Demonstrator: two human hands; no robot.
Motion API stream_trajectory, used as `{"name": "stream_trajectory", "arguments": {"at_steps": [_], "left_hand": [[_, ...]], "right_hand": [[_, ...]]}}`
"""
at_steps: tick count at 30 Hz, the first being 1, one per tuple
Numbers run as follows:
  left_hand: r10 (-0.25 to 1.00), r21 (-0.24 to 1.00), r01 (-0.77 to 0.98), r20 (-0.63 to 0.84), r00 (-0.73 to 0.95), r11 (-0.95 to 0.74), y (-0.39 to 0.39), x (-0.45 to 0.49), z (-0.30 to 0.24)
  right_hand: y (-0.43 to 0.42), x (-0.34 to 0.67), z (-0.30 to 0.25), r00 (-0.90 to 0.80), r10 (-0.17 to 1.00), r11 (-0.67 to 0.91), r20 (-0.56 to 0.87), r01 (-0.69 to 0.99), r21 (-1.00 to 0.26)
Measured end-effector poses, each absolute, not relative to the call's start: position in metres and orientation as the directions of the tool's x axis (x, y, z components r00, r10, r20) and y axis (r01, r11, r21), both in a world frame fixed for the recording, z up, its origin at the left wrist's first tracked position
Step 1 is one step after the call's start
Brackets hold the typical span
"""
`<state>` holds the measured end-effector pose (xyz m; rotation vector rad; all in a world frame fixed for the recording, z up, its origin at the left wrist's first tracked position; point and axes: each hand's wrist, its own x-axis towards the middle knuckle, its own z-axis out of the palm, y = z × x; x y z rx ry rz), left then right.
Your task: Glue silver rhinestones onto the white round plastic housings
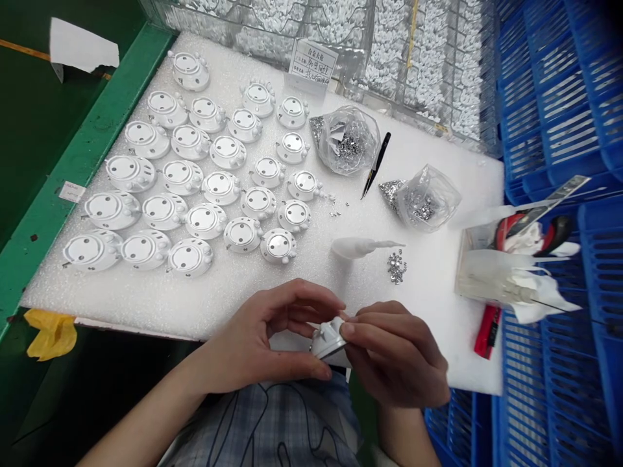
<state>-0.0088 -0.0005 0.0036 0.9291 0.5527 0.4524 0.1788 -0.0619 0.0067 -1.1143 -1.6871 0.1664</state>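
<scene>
My left hand [263, 340] and my right hand [394, 355] together hold a small white oval alloy piece [329, 340] just above the near edge of a white foam pad [160, 298]. Fingers of both hands cover much of the piece. Several similar white pieces with round silver centres [278, 246] lie in rows on the pad. Nearest my hands are a white squeeze bottle with a thin nozzle [363, 247] and a small pile of silver rhinestones [396, 266]. Black tweezers [376, 165] lie between two plastic bags of rhinestones [345, 139].
Blue plastic crates [555, 97] stack along the right. A transparent box holding red-handled pliers [506, 272] stands at the pad's right edge. A green bench edge [82, 149] runs along the left, and a transparent tray of white parts [316, 26] lies behind a label card [312, 61].
</scene>
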Motion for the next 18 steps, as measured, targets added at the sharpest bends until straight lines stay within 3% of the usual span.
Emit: {"name": "stream_trajectory", "arguments": {"at_steps": [11, 18], "left_hand": [[0.607, 0.822, -0.23, -0.168, 0.777, 0.522, -0.0008, -0.0069, 0.0017], [0.603, 0.809, -0.251, -0.154, 0.783, 0.532, -0.0013, -0.0077, -0.0013]], "right_hand": [[-0.0652, 0.1776, -0.0001, 0.114, 0.786, 0.512, 0.607, 0.431, -0.743], [-0.0654, 0.1778, -0.0007, 0.1, 0.787, 0.527, 0.608, 0.403, -0.748]]}}
